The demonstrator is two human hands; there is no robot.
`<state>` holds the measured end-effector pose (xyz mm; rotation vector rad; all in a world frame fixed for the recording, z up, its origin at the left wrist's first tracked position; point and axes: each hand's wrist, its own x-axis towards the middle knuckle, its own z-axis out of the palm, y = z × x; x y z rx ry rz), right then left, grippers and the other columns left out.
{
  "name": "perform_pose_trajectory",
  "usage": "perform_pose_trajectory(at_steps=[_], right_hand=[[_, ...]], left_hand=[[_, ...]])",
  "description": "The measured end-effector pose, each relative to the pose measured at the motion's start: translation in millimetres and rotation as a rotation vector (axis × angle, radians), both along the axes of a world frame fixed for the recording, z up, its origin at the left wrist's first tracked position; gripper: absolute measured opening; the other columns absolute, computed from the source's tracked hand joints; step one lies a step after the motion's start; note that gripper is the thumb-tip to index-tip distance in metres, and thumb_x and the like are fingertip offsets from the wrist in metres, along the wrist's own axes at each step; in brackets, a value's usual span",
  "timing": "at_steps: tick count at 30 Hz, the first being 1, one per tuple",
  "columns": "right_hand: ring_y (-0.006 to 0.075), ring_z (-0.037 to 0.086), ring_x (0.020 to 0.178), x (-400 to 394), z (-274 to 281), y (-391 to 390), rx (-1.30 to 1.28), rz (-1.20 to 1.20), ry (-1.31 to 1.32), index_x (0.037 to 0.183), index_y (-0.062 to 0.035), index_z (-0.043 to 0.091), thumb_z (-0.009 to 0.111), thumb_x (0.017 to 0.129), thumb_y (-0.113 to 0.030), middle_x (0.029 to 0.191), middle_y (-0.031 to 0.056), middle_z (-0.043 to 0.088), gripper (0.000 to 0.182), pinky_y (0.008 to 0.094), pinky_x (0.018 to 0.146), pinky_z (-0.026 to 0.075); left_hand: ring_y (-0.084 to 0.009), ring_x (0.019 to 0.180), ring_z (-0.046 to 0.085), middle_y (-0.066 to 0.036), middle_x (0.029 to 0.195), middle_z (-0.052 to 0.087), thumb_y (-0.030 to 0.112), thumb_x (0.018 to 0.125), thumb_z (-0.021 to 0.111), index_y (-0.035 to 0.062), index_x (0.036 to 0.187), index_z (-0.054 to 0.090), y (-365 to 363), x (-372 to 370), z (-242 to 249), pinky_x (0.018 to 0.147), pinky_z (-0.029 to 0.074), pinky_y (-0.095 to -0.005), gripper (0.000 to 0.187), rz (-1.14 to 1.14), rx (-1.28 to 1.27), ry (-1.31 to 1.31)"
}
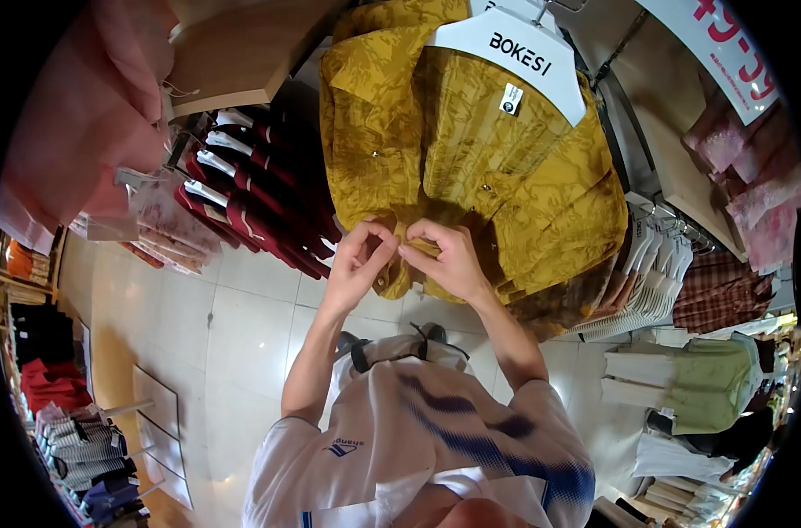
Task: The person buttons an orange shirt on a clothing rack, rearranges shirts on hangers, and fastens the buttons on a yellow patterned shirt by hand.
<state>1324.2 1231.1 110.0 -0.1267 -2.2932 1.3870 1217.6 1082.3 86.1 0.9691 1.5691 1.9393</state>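
Observation:
A mustard-yellow patterned jacket (378, 119) hangs unevenly from a white hanger (471, 41) lettered BOKESI, its front partly open. Inside the neck shows a small white label (510, 99). At the lower front edge, my left hand (362, 257) pinches the cloth between thumb and fingers. My right hand (446, 259) is closed in a similar pinch right beside it, fingertips almost touching the left ones. Whether a button lies between the fingertips is too small to tell. Metallic buttons show on the fabric, one of them (486, 187) on the right side.
Dark red garments (251, 194) on white hangers crowd the rack to the left. Striped and plaid clothes (721, 290) hang at right, below a wooden shelf (682, 176). Pink clothing (84, 106) hangs close at upper left. Light tiles (242, 317) cover the floor.

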Motion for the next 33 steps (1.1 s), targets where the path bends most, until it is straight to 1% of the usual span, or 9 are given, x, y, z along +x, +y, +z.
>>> perform_pose_trajectory(at_steps=[5, 8, 13, 16, 20, 23, 26, 29, 33], right_hand=[[0.0144, 0.067, 0.069, 0.2, 3.8, 2.1, 0.054, -0.008, -0.013, 0.092, -0.0008, 0.065, 0.075, 0.084, -0.012, 0.078, 0.0091, 0.068, 0.017, 0.0276, 0.064, 0.05], [0.0162, 0.067, 0.069, 0.6, 4.6, 3.6, 0.09, 0.022, -0.015, 0.092, -0.0007, 0.065, 0.075, 0.084, -0.012, 0.078, 0.0096, 0.068, 0.017, 0.0282, 0.064, 0.05], [0.0169, 0.065, 0.067, 0.8, 2.0, 5.7, 0.125, 0.044, 0.051, 0.092, 0.0001, 0.065, 0.074, 0.083, -0.011, 0.079, 0.0104, 0.068, 0.017, 0.028, 0.064, 0.05], [0.0132, 0.062, 0.065, 3.0, 4.1, 4.5, 0.03, 0.051, 0.003, 0.092, 0.0007, 0.065, 0.073, 0.084, -0.009, 0.078, 0.0093, 0.066, 0.015, 0.0266, 0.063, 0.049], [0.0098, 0.059, 0.065, 5.1, 3.5, 5.8, -0.028, 0.079, 0.044, 0.092, 0.0013, 0.066, 0.071, 0.085, -0.007, 0.076, 0.0073, 0.066, 0.012, 0.0254, 0.062, 0.048], [0.008, 0.059, 0.066, 5.3, 1.7, 6.1, -0.062, 0.071, 0.088, 0.093, 0.0017, 0.067, 0.07, 0.086, -0.006, 0.076, 0.0061, 0.066, 0.011, 0.025, 0.062, 0.048], [0.0097, 0.061, 0.067, 7.6, 1.7, 5.3, -0.075, -0.002, 0.095, 0.093, 0.0022, 0.067, 0.069, 0.087, -0.006, 0.078, 0.0066, 0.068, 0.01, 0.0254, 0.063, 0.049], [0.0122, 0.064, 0.066, 6.8, -10.4, 10.6, -0.017, -0.026, 0.115, 0.097, 0.0001, 0.068, 0.068, 0.09, -0.011, 0.084, 0.01, 0.07, 0.013, 0.0263, 0.056, 0.049], [0.013, 0.065, 0.071, 10.4, -14.7, 11.2, -0.079, 0.011, 0.116, 0.098, 0.0012, 0.067, 0.067, 0.091, -0.01, 0.086, 0.0104, 0.071, 0.014, 0.0261, 0.057, 0.05]], left_hand=[[-0.005, 0.073, 0.05, 0.0, 0.086, 0.054, 0.002, 0.096, 0.056, 0.0019, 0.096, 0.057, -5.0, -5.6, 2.9, 0.062, 0.038, -0.0199, 0.001, -0.126, 0.013, -0.034], [-0.0102, 0.076, 0.053, -0.004, 0.083, 0.054, 0.001, 0.095, 0.056, 0.0007, 0.095, 0.056, -3.9, -14.2, -3.0, 0.065, 0.041, -0.0241, 0.001, -0.137, -0.035, 0.14], [-0.0302, 0.078, 0.058, -0.015, 0.088, 0.057, 0.004, 0.089, 0.06, -0.0019, 0.093, 0.054, -0.5, -10.8, 2.1, 0.07, 0.045, -0.0352, 0.009, -0.012, -0.073, 0.457], [-0.0333, 0.078, 0.057, -0.017, 0.09, 0.058, 0.003, 0.089, 0.059, -0.0021, 0.092, 0.054, 5.4, -8.1, 3.7, 0.07, 0.046, -0.0354, 0.008, 0.059, -0.009, 0.557], [-0.0317, 0.075, 0.056, -0.017, 0.089, 0.057, 0.003, 0.088, 0.059, -0.0024, 0.091, 0.054, 7.9, -6.8, 0.1, 0.069, 0.045, -0.035, 0.008, 0.043, -0.009, 0.506], [-0.0224, 0.074, 0.056, -0.012, 0.086, 0.057, 0.003, 0.091, 0.057, -0.0023, 0.091, 0.053, 8.5, -5.4, -4.1, 0.068, 0.045, -0.0316, 0.007, 0.02, -0.011, 0.374], [-0.0066, 0.08, 0.05, -0.002, 0.093, 0.055, 0.004, 0.099, 0.051, -0.001, 0.095, 0.053, 8.0, 1.6, 2.6, 0.069, 0.042, -0.0235, 0.006, 0.018, 0.007, 0.029], [-0.0082, 0.084, 0.044, -0.001, 0.096, 0.052, 0.006, 0.098, 0.053, 0.0008, 0.093, 0.053, 10.8, 3.9, 4.3, 0.074, 0.036, -0.0211, 0.007, 0.031, 0.035, 0.005], [-0.007, 0.086, 0.049, -0.003, 0.101, 0.053, 0.005, 0.1, 0.052, -0.0004, 0.099, 0.052, 9.0, 4.1, -5.4, 0.076, 0.04, -0.0221, 0.006, -0.026, 0.024, -0.018]])
